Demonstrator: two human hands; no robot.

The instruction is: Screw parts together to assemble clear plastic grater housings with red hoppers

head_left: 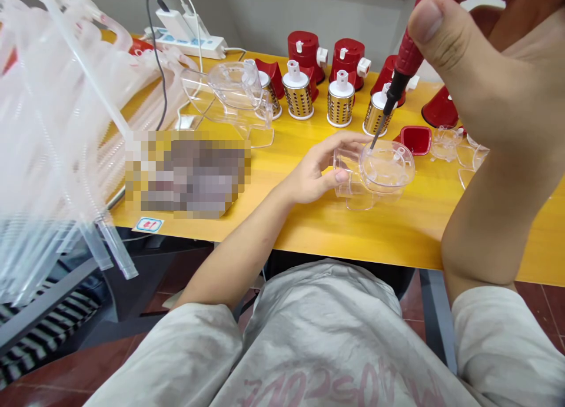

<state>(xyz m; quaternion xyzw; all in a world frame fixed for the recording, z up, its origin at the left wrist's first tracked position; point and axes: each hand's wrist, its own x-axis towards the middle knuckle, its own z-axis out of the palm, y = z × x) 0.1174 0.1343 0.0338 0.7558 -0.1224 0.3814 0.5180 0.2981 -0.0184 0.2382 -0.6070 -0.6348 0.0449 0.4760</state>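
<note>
At table centre, my left hand [320,168] grips the clear plastic funnel-shaped housing [375,174] from its left side. My right hand [481,71], raised close to the camera, clasps a red-handled screwdriver [404,62]; its shaft slants down-left, tip inside the housing's open mouth.

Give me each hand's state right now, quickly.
Left hand: fingers closed around the clear plastic housing on the yellow table.
Right hand: closed on the red-handled screwdriver, tip in the housing.
</note>
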